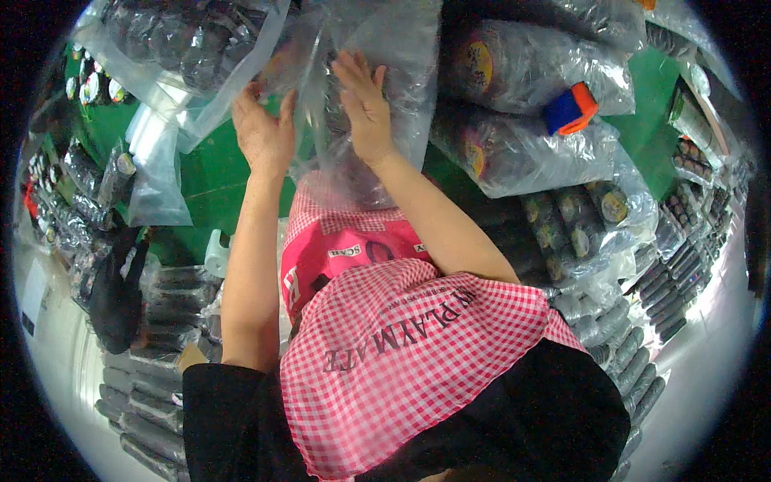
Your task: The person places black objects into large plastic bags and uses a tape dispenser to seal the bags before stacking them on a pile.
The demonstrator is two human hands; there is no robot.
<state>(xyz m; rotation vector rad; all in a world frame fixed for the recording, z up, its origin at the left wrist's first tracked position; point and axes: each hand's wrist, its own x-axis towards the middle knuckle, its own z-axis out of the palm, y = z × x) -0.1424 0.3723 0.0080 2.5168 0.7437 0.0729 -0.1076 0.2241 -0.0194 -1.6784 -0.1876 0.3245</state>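
Observation:
In front of the apron, a large clear plastic bag (400, 114) with dark contents reaches down to my lap. My right hand (365, 108) lies against it, fingers spread and slightly blurred. My left hand (265, 129) is beside the bag's left side, thumb and fingers apart, with nothing seen between them. Whether its fingertips touch the plastic is hard to tell. Another clear plastic bag (193, 48) full of dark wrapped items lies beyond my left hand. Its loose plastic edge runs close to my fingertips.
A blue and orange tape dispenser (569, 109) rests on filled clear bags (542, 150) at the right. Stacks of dark wrapped rolls (632, 361) stand at right and lower left. A pale green plastic stool (217, 253) is by my left forearm, on the green floor (211, 169).

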